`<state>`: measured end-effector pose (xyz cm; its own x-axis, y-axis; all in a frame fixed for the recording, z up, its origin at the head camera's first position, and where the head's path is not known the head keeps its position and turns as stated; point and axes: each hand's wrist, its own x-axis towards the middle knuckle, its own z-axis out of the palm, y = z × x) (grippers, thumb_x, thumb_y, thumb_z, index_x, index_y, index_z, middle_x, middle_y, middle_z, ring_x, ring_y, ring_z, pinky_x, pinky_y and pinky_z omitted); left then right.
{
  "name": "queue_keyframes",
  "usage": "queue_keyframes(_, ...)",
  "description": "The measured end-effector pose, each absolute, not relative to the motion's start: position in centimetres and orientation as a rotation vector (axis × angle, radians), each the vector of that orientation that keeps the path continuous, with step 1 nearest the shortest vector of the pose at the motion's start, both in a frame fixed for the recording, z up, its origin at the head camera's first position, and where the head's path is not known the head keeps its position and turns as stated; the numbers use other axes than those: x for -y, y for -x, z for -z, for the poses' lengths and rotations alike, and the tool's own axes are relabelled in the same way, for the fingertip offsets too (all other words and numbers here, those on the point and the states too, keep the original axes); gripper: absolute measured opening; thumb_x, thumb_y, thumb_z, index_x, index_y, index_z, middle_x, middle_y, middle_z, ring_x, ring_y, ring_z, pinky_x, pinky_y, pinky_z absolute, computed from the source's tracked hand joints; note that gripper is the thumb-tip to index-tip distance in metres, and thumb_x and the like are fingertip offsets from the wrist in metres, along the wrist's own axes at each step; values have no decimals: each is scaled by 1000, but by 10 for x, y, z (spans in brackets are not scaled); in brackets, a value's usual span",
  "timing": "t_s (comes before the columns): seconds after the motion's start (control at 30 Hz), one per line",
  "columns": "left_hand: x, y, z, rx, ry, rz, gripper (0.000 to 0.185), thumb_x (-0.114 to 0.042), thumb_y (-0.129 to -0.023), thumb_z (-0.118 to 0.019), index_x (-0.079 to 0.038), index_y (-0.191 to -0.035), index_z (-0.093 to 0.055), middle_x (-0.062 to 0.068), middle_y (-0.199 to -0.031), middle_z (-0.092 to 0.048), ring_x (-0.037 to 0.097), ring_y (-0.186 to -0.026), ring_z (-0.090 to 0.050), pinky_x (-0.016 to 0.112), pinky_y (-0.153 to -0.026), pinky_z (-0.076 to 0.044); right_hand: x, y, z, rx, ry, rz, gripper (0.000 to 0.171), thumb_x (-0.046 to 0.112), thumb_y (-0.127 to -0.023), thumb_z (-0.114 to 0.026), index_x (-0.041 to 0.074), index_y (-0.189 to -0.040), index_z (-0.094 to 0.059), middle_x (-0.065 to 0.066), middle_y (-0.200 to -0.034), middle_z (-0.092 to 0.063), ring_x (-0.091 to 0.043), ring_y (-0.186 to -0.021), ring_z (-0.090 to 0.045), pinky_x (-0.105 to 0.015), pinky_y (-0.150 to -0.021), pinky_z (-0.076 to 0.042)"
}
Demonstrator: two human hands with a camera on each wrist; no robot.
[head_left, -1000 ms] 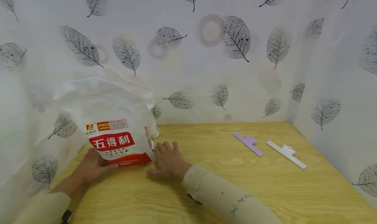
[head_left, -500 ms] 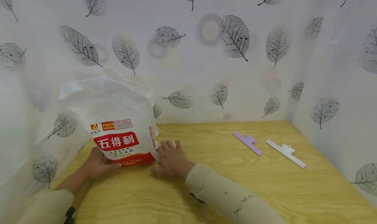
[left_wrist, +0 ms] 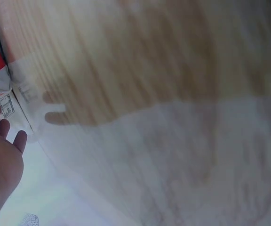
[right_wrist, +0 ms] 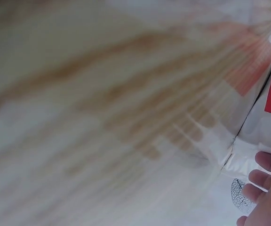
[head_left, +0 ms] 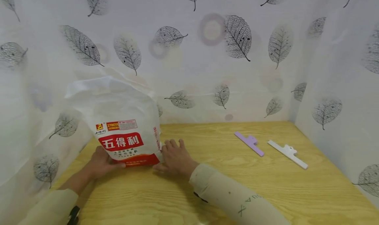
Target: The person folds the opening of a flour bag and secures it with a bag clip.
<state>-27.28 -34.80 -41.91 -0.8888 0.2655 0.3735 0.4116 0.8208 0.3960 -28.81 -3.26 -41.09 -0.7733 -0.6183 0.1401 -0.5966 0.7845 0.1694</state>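
Standing between both hands – white bag (head_left: 124,126), left hand (head_left: 99,164) and right hand (head_left: 176,157) flat-fingered against its base

A staged recording booth, not a lived-in room. Leaf-print sheeting (head_left: 207,54) walls in a bare wooden table (head_left: 237,185) from 9 through 12 to 3 o'clock.

Two bare hands, left hand (head_left: 99,164) and right hand (head_left: 176,157), no rings or gloves. Long cream sleeves (head_left: 231,198) ending at the wrists, just behind each palm. Dark green lettering and a cross mark printed along the right forearm. Black strap (head_left: 73,215) below the left cuff, another dark edge under the right.
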Motion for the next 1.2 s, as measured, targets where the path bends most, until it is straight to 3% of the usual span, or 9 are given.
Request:
queue_keyframes(0.17,346,280,426,2641,592,728,84,-43,-68,-91,-18,-135,-47,2,-130,-61,20,-123,-49,54,-97,-44,29,287,413,2759,-944,209,81,81,-90,-32,15,-132,-53,-4,-135,-53,-24,-126,-45,-54,-110,-33)
queue_keyframes(0.37,341,279,425,2697,556,631,91,-52,-66,-89,-14,-136,-46,13,-134,-57,36,-125,-43,65,-97,-35,22,287,417,2682,-950,185,74,78,-93,-31,14,-121,-57,-3,-122,-55,-23,-119,-47,-52,-106,-34)
queue_keyframes(0.7,332,277,417,2800,491,534,95,-61,-68,-83,-14,-140,-43,17,-139,-53,39,-125,-41,66,-96,-37,17,291,415,2690,-895,176,66,74,-96,-31,15,-106,-58,-2,-111,-56,-22,-110,-48,-47,-99,-36)
queue_keyframes(1.2,330,282,422,2838,480,529,105,-62,-65,-85,-12,-144,-38,19,-143,-48,44,-133,-37,72,-101,-32,7,296,419,2726,-901,140,67,77,-94,-30,15,-105,-55,-2,-108,-55,-22,-111,-48,-46,-99,-36)
